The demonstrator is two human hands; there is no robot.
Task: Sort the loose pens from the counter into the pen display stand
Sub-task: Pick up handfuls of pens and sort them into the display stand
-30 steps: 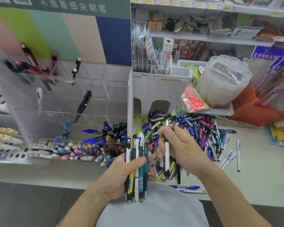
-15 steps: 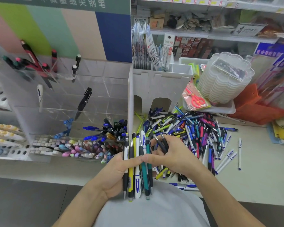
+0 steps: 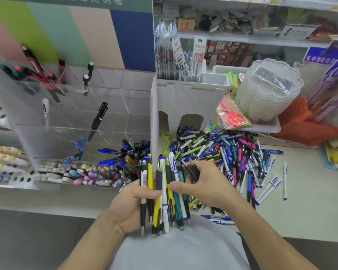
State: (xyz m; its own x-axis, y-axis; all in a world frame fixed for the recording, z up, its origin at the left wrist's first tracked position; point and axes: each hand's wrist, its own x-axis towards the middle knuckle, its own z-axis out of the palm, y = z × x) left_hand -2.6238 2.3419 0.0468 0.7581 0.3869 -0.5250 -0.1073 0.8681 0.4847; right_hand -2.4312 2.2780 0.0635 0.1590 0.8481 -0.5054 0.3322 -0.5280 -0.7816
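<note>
On the shop counter (image 3: 310, 211), loose pens (image 3: 232, 152) lie at 1 o'clock. The left hand (image 3: 131, 207) grips a pen bundle (image 3: 165, 193); the right hand (image 3: 207, 188) pinches two black pens (image 3: 191, 169). The display stand (image 3: 76, 117) is at 10 o'clock.

Stationery shop, price-tagged shelves (image 3: 242, 38) of packaged goods, acrylic pen display stand (image 3: 76, 114)

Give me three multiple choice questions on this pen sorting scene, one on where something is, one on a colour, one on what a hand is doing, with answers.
1. Where does the pile of loose pens lie?
A. right of the white divider
B. on the top shelf
C. on the floor

2. What colour are the scissors?
A. green
B. red
C. black

3. What is the left hand doing?
A. resting flat on the counter
B. hanging idle
C. gripping a bundle of pens

Answers: 1 A, the pile spreads across the counter there. 2 B, red handles show through the packet. 3 C, thumb clamps the bundle.
</note>
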